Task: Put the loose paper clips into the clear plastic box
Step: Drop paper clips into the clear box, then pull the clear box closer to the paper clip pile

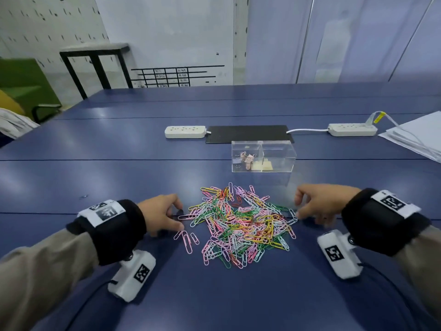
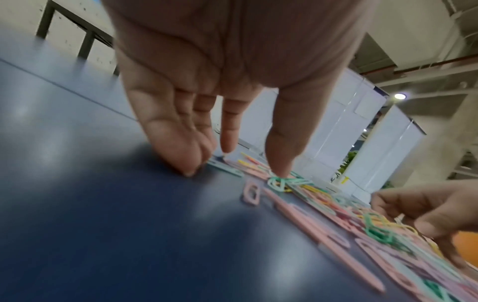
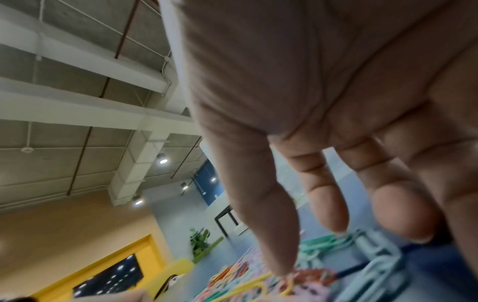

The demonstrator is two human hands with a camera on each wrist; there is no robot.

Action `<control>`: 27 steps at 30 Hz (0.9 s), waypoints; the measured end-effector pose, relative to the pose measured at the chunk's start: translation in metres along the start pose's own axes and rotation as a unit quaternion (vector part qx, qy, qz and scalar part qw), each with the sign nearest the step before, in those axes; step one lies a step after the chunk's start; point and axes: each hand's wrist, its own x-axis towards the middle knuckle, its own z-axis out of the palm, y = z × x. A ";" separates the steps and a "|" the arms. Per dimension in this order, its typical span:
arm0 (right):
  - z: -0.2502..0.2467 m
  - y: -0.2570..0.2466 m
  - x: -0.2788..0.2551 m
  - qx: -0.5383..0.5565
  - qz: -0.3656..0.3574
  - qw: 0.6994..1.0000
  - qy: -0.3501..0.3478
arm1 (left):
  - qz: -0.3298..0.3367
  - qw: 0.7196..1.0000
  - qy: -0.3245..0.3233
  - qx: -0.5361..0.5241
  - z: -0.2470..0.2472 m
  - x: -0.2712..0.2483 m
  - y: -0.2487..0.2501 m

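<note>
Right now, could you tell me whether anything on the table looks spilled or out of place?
Yes: the paper clips lie in a loose, tangled heap on the blue table, between the left hand and right hand, instead of in the clear plastic box behind them. A few pink clips have strayed to the heap's left. The box stands upright.

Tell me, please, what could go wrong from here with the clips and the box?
The paper clips lie tangled in one pile, so a pinch may lift a dangling chain that drops on the way. The clear plastic box stands beyond the pile and looks light; the hands, left hand or right hand, might knock it.
</note>
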 end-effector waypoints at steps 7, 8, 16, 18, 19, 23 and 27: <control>0.029 -0.049 0.004 0.126 -0.117 0.981 -0.089 | 0.038 0.981 -0.023 -0.191 0.021 0.007 0.029; 0.032 -0.055 0.005 0.153 -0.145 0.972 -0.101 | 0.054 0.977 -0.033 -0.205 0.024 0.008 0.036; 0.017 -0.043 0.009 0.357 -0.212 0.909 -0.026 | 0.191 0.980 0.019 0.055 0.027 0.008 0.084; 0.013 -0.033 0.012 0.373 -0.205 0.905 -0.009 | 0.204 0.969 0.016 0.136 0.029 0.009 0.097; 0.012 -0.029 0.014 0.376 -0.202 0.904 -0.010 | 0.209 0.962 0.003 0.173 0.031 0.010 0.104; 0.016 -0.013 0.020 0.386 -0.178 0.904 -0.047 | 0.212 0.936 -0.047 0.277 0.040 0.017 0.121; 0.020 -0.002 0.029 0.425 -0.167 0.888 -0.060 | 0.205 0.939 -0.074 0.266 0.038 0.020 0.133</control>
